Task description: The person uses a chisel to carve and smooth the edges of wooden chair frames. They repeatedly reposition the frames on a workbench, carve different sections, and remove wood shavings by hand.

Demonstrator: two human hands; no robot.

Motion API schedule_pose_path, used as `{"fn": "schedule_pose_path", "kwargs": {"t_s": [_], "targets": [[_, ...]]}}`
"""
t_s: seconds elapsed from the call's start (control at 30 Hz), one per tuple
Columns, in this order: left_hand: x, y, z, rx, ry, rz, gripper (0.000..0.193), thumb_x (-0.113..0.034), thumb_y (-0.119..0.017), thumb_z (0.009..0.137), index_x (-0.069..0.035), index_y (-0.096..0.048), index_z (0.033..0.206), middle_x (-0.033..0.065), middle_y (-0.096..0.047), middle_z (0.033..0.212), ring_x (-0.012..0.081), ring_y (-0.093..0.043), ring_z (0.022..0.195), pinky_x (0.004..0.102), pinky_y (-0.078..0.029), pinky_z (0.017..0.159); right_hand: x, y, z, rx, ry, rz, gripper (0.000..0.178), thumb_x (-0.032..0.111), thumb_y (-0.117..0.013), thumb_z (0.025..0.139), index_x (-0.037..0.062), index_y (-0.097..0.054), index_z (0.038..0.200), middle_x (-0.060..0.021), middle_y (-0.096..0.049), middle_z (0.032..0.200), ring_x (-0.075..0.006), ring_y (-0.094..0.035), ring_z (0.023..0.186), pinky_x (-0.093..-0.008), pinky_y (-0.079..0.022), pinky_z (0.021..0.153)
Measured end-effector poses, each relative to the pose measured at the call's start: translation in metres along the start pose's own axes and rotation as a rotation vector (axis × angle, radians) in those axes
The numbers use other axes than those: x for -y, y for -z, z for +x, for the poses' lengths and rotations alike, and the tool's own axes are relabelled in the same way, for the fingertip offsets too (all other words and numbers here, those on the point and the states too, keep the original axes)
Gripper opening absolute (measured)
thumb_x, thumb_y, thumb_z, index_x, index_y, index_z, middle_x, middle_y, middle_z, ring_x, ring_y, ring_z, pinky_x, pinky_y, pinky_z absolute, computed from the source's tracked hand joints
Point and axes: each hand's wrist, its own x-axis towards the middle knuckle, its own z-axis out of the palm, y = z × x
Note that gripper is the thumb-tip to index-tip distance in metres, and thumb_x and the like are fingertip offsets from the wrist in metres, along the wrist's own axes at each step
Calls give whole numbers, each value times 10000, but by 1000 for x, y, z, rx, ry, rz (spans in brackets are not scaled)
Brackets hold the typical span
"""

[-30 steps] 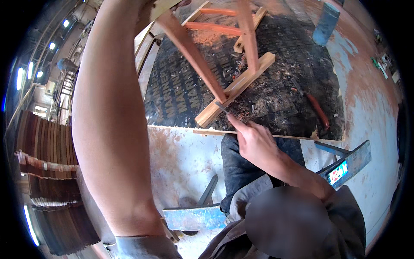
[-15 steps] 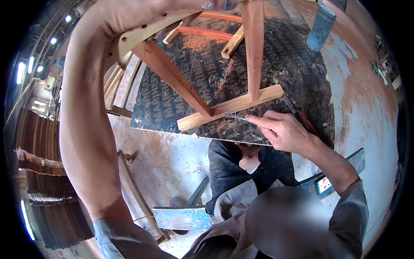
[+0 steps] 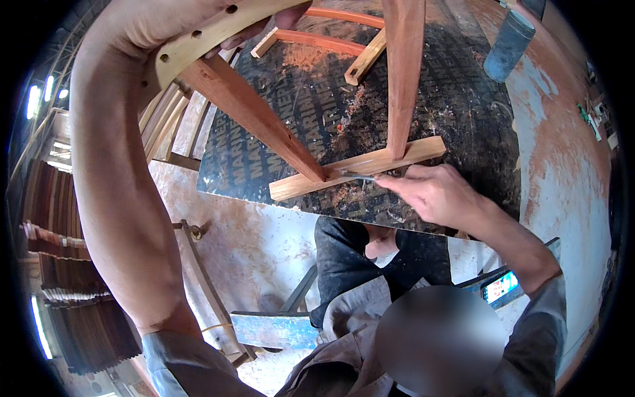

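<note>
My left hand (image 3: 182,13), partly cut off by the upper edge, is closed round a pale curved wooden rail (image 3: 175,53) with drilled holes. Two reddish tapered wooden legs, a left leg (image 3: 258,119) and a right leg (image 3: 402,86), slant between the top of the frame and a light wooden crossbar (image 3: 360,164) lying on the board. In my right hand (image 3: 442,195) is a thin metal blade tool (image 3: 357,176), its handle hidden by the fingers. The blade lies against the crossbar just right of the left leg's foot.
The dark printed board (image 3: 264,159) carries sawdust and shavings. A curved orange wooden frame (image 3: 321,41) lies at its far side. A blue-grey cylinder (image 3: 509,46) stands far right. Near my right forearm is a lit phone (image 3: 500,286) on a blue bench. Stacked wood strips (image 3: 63,212) stand left.
The raised rail and my left arm have shifted slightly left and nearer. The blade has slid a little leftward along the crossbar. A red-handled tool beside my right hand is now hidden.
</note>
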Motion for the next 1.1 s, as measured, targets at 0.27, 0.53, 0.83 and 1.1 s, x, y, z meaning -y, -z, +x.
{"fn": "schedule_pose_path", "kwargs": {"t_s": [0.27, 0.53, 0.83, 1.1], "targets": [[2, -5, 2, -69, -62, 185, 695, -220, -835, 894, -6, -554, 1492, 92, -729, 958, 161, -682, 744, 299, -593, 669, 2, -8, 6, 13, 69, -74, 402, 143, -704, 940, 140, -721, 1342, -114, -620, 733, -284, -664, 674, -429, -551, 610], [-2, -8, 4, -64, 0, 152, 649, -224, -829, 901, -12, -587, 1465, 76, -722, 908, 169, -684, 705, 310, -592, 640, 5, -7, 7, -32, 24, -42, 429, 120, -717, 922, 144, -710, 1350, -125, -614, 737, -318, -659, 658, -450, -544, 608], [-13, -13, 3, -106, 74, 254, 673, -288, -831, 905, -34, -581, 1477, 95, -760, 963, 156, -706, 700, 291, -604, 613, 44, -43, 11, -64, -221, 44, 453, 54, -684, 920, 118, -685, 1368, -152, -630, 804, -365, -664, 701, -461, -561, 638], [-16, -23, -4, -220, 86, 400, 645, -309, -761, 965, -32, -547, 1506, 97, -752, 976, 155, -706, 764, 280, -595, 647, 83, -78, -20, -246, -384, 149, 634, 4, -649, 918, 108, -516, 1529, -189, -567, 891, -391, -621, 713, -496, -516, 623]]}}
